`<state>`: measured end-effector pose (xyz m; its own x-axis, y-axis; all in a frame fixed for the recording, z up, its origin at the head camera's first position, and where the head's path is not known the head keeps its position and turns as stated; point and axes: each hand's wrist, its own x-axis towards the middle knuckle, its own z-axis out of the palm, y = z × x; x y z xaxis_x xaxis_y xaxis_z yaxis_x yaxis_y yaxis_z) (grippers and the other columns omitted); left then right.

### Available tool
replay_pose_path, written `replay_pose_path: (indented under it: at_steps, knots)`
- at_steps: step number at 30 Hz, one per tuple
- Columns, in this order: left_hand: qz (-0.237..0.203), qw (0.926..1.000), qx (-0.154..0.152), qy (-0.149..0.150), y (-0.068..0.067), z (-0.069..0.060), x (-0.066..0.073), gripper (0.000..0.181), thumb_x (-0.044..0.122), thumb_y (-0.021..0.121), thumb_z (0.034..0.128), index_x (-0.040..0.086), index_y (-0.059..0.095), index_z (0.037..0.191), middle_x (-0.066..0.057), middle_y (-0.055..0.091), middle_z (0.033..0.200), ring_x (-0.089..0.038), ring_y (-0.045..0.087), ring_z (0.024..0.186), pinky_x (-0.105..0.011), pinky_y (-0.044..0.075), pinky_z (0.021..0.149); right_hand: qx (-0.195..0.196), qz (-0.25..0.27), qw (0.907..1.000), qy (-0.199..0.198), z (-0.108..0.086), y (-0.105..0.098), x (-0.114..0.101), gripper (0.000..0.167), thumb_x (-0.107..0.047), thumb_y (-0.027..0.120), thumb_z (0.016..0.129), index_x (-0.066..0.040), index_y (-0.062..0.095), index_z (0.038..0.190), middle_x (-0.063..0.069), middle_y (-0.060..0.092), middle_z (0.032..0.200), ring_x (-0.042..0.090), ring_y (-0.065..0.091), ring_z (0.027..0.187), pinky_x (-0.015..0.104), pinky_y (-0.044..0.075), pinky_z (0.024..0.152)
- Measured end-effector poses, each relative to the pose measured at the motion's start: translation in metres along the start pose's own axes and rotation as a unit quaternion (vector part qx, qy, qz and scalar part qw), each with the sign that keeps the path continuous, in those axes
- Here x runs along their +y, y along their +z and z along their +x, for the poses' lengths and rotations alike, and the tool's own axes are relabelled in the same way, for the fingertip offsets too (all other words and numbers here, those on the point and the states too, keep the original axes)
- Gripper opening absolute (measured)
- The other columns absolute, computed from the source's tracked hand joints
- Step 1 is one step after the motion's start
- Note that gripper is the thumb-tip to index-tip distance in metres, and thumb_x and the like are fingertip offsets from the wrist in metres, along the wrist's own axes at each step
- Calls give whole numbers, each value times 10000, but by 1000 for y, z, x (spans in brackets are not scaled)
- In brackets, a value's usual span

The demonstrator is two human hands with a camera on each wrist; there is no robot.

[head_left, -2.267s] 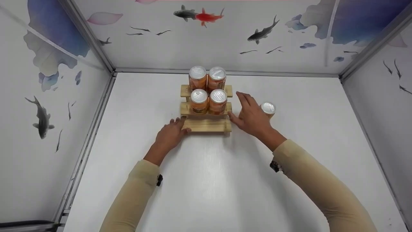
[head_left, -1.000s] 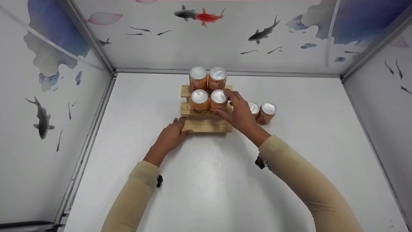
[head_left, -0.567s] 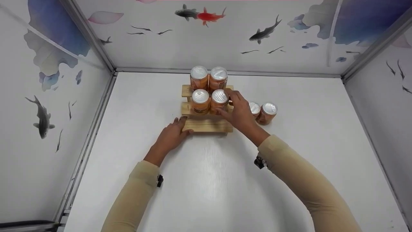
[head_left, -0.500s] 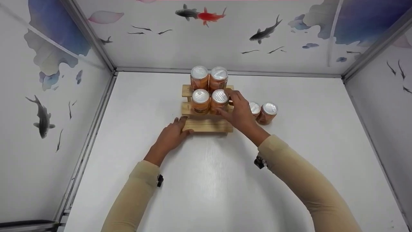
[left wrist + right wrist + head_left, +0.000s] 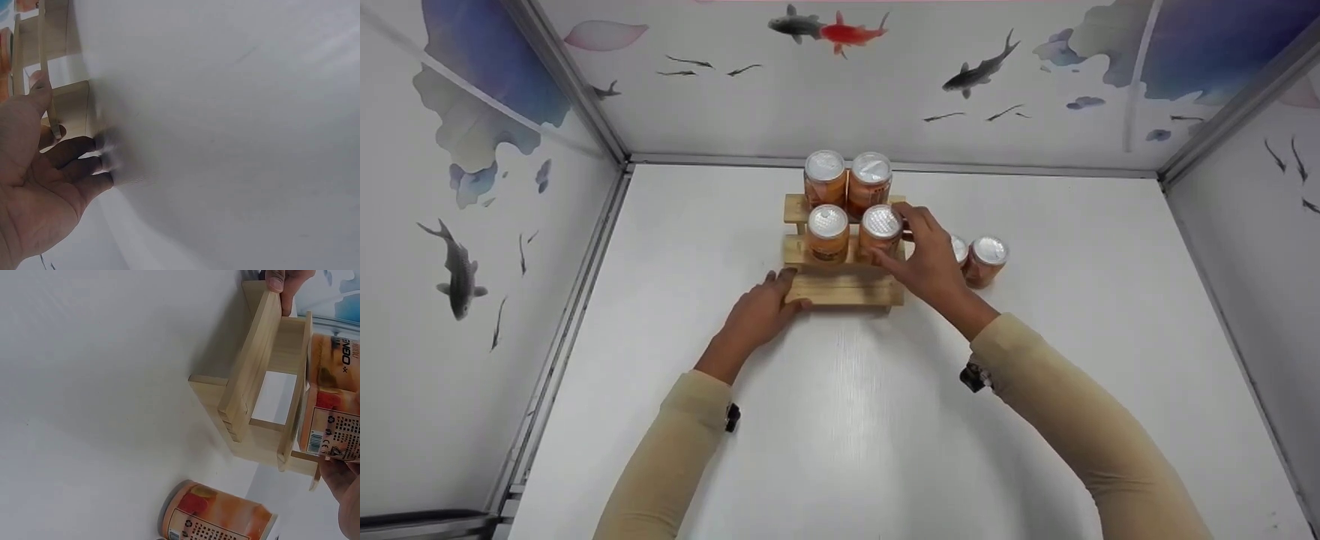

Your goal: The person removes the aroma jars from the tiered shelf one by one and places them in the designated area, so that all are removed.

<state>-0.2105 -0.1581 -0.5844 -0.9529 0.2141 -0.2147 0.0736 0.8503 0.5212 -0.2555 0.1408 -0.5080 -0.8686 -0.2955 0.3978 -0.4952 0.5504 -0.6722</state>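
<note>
A three-step wooden rack (image 5: 844, 292) stands towards the back of the table. My left hand (image 5: 757, 311) grips the left end of its lowest step; in the left wrist view the thumb of that hand (image 5: 42, 194) lies over the board (image 5: 44, 56). On the middle step, my right hand (image 5: 934, 259) holds the right-hand orange can (image 5: 880, 223) between thumb and fingers. Its fruit-printed label shows on the can (image 5: 332, 405) in the right wrist view. Left of it, slightly apart, stands another can (image 5: 827, 232). Two more cans (image 5: 825, 180) stand on the top step.
Two similar cans (image 5: 987, 261) stand on the white table (image 5: 840, 435) right of the rack, one partly behind my right hand. Printed white walls (image 5: 877, 97) with metal frame edges enclose the table at the back and sides.
My right hand went from beside the table cans to the middle step's right-hand can, and that can has shifted slightly right, opening a gap. The left hand has stayed on the rack.
</note>
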Motion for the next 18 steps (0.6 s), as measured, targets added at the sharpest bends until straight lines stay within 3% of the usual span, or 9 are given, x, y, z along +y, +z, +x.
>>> replay_pose_path:
  at_steps: [11, 18]
  knots:
    - [-20, 10000, 3, 13, -1, -1, 1, 794, 568, 589, 1118, 101, 378, 1725, -335, 402, 1717, -512, 460, 1577, -668, 447, 1233, 45, -290, 9990, 335, -7, -23, 10, 753, -177, 932, 919, 7, 532, 1530, 211, 628, 1434, 378, 731, 1278, 495, 635, 1051]
    - [-32, 10000, 1, 29, -1, -1, 0, 797, 566, 596, 1115, 100, 378, 1724, -342, 400, 1716, -515, 468, 1570, -668, 446, 1233, 233, -278, 9990, 278, -14, -44, 22, 749, -159, 941, 907, 11, 544, 1520, 214, 644, 1388, 363, 734, 1261, 489, 642, 1034]
